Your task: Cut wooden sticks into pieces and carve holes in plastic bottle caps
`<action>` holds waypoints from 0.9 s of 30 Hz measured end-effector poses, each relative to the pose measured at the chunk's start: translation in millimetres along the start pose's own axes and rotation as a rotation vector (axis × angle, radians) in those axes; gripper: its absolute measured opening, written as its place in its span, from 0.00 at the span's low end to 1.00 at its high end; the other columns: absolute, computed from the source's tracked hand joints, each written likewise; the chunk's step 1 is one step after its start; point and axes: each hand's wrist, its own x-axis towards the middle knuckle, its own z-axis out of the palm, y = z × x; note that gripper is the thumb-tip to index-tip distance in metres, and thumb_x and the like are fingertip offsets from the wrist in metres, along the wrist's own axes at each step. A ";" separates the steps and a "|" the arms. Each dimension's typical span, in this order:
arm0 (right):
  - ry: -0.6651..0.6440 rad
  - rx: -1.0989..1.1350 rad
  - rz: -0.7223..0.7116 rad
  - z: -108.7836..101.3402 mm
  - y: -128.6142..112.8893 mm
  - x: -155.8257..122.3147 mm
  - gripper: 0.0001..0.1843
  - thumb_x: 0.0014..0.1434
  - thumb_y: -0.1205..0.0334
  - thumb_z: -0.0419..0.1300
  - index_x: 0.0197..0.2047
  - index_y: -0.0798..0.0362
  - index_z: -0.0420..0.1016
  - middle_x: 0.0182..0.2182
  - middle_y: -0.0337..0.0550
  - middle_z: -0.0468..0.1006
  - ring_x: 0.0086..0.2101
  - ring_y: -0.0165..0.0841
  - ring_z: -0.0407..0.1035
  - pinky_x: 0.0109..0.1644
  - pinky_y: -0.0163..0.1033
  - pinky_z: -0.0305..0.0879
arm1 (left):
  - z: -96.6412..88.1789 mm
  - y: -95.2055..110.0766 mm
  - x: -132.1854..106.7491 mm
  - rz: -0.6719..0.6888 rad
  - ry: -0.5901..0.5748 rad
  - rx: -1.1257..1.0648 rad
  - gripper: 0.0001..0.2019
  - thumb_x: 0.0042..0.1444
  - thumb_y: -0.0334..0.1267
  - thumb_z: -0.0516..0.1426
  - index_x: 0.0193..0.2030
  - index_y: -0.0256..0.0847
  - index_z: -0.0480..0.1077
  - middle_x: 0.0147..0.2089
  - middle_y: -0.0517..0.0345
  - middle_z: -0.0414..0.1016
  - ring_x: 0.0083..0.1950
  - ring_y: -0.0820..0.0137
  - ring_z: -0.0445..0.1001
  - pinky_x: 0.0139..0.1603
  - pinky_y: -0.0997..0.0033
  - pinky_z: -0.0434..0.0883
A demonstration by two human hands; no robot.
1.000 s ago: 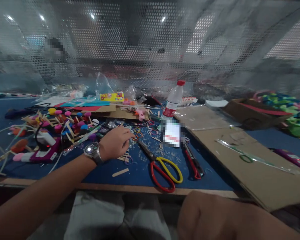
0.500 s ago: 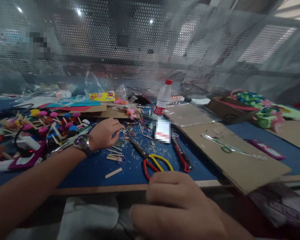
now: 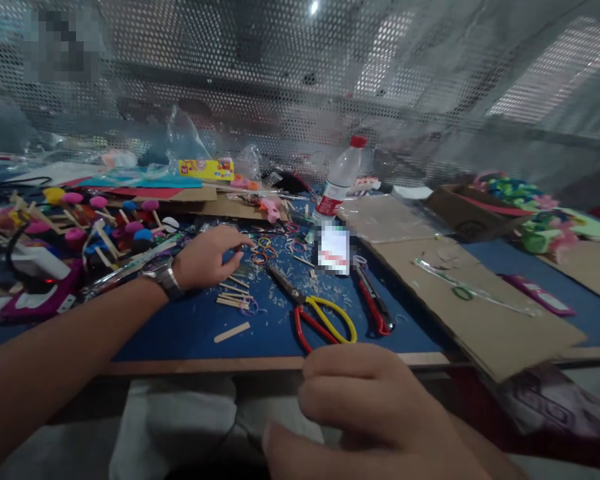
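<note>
My left hand, with a watch on its wrist, reaches over the blue table. Its index finger and thumb are apart, the fingertips beside several coloured rubber bands. I see nothing between them. Low in the foreground is my right hand, fingers curled in; whatever they hold, if anything, is hidden. Just beyond it lie scissors with one red and one yellow handle, blades slightly apart. Short wooden sticks and a loose craft stick are below my left hand.
A red box cutter and a lit phone lie right of the scissors. Behind stands a red-capped bottle. Cardboard sheets cover the right side. Stick-and-pompom pieces crowd the left. Clippings litter the middle.
The camera view has tilted down and shifted slightly. My left thumb now shows clearly apart from the index finger near the rubber bands. My right hand stays curled in the foreground.
</note>
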 end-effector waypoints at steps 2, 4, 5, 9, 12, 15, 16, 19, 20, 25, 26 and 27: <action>0.080 -0.004 0.097 -6.8 1.9 4.5 0.08 0.62 0.59 0.60 0.31 0.41 0.77 0.19 0.34 0.71 0.25 0.35 0.72 0.32 0.40 0.74 | 0.1 0.1 -0.7 -0.010 0.015 -0.015 0.13 0.62 0.34 0.51 0.48 0.38 0.74 0.40 0.50 0.78 0.43 0.63 0.73 0.50 0.61 0.70; 0.103 -0.059 -0.035 -15.8 23.8 20.5 0.11 0.62 0.65 0.57 0.35 0.40 0.78 0.22 0.34 0.75 0.26 0.33 0.72 0.32 0.39 0.71 | 0.2 0.2 -1.3 -0.008 0.024 -0.026 0.13 0.62 0.34 0.51 0.48 0.37 0.74 0.40 0.50 0.78 0.43 0.63 0.73 0.50 0.61 0.70; 0.113 -0.103 -0.176 -20.3 41.6 32.0 0.12 0.62 0.66 0.56 0.41 0.42 0.80 0.27 0.35 0.79 0.28 0.31 0.73 0.34 0.38 0.70 | 0.4 0.2 -1.6 -0.005 0.025 -0.032 0.13 0.61 0.33 0.51 0.48 0.37 0.74 0.40 0.50 0.78 0.43 0.63 0.73 0.50 0.61 0.70; -0.243 -0.479 0.228 -27.7 124.6 79.7 0.09 0.60 0.63 0.59 0.38 0.50 0.82 0.33 0.43 0.83 0.35 0.35 0.75 0.41 0.39 0.67 | 1.4 -1.2 -2.6 -0.030 0.018 -0.067 0.13 0.61 0.33 0.52 0.49 0.36 0.74 0.40 0.51 0.77 0.43 0.64 0.74 0.50 0.62 0.70; -0.337 -0.563 0.371 -16.9 162.5 95.9 0.08 0.57 0.64 0.62 0.34 0.52 0.84 0.30 0.47 0.83 0.33 0.38 0.76 0.37 0.39 0.65 | 1.8 -2.5 -3.1 -0.074 0.018 -0.105 0.13 0.61 0.33 0.52 0.48 0.37 0.74 0.40 0.51 0.77 0.43 0.64 0.74 0.49 0.62 0.71; -0.407 -0.587 0.453 -0.7 174.7 96.9 0.06 0.55 0.64 0.64 0.32 0.52 0.85 0.30 0.49 0.84 0.33 0.40 0.77 0.34 0.38 0.63 | 2.0 -2.8 -3.7 -0.082 0.023 -0.122 0.13 0.61 0.33 0.52 0.47 0.37 0.75 0.40 0.52 0.77 0.42 0.65 0.74 0.48 0.63 0.71; -0.423 -0.593 0.476 3.8 176.1 96.1 0.06 0.56 0.64 0.64 0.32 0.52 0.85 0.30 0.49 0.84 0.34 0.41 0.78 0.34 0.38 0.64 | 2.0 -2.6 -3.8 -0.082 0.024 -0.123 0.12 0.61 0.34 0.52 0.47 0.37 0.75 0.40 0.52 0.77 0.42 0.65 0.74 0.48 0.63 0.71; -0.465 -0.606 0.534 12.6 180.6 94.4 0.07 0.59 0.61 0.64 0.35 0.54 0.84 0.32 0.49 0.84 0.36 0.40 0.78 0.38 0.41 0.68 | 2.5 -1.7 -3.9 -0.088 0.020 -0.129 0.12 0.61 0.34 0.52 0.47 0.38 0.75 0.39 0.53 0.78 0.42 0.65 0.74 0.48 0.64 0.71; -0.480 -0.608 0.550 14.2 182.8 94.3 0.08 0.60 0.59 0.64 0.36 0.54 0.83 0.33 0.47 0.83 0.37 0.39 0.78 0.40 0.42 0.69 | 2.7 -1.5 -3.7 -0.089 0.019 -0.133 0.12 0.61 0.34 0.52 0.47 0.38 0.75 0.39 0.52 0.78 0.42 0.65 0.74 0.48 0.64 0.71; -0.537 -0.597 0.596 17.5 191.8 94.8 0.15 0.65 0.51 0.62 0.38 0.56 0.78 0.37 0.43 0.81 0.40 0.34 0.76 0.48 0.45 0.72 | 4.4 -0.8 -1.7 -0.081 0.029 -0.144 0.12 0.61 0.34 0.53 0.46 0.38 0.76 0.38 0.52 0.77 0.40 0.65 0.74 0.46 0.64 0.71; -0.538 -0.589 0.598 17.5 192.3 95.0 0.15 0.65 0.51 0.63 0.38 0.56 0.78 0.37 0.43 0.81 0.39 0.34 0.76 0.47 0.45 0.72 | 4.7 -0.7 -1.4 -0.079 0.031 -0.144 0.12 0.61 0.34 0.53 0.46 0.38 0.76 0.38 0.53 0.77 0.40 0.66 0.74 0.45 0.65 0.70; -0.533 -0.578 0.595 17.3 192.4 95.2 0.14 0.64 0.52 0.63 0.38 0.56 0.78 0.36 0.43 0.81 0.39 0.34 0.76 0.47 0.45 0.72 | 5.0 -0.6 -1.1 -0.077 0.032 -0.144 0.12 0.61 0.34 0.53 0.46 0.38 0.76 0.38 0.53 0.77 0.39 0.66 0.74 0.45 0.65 0.70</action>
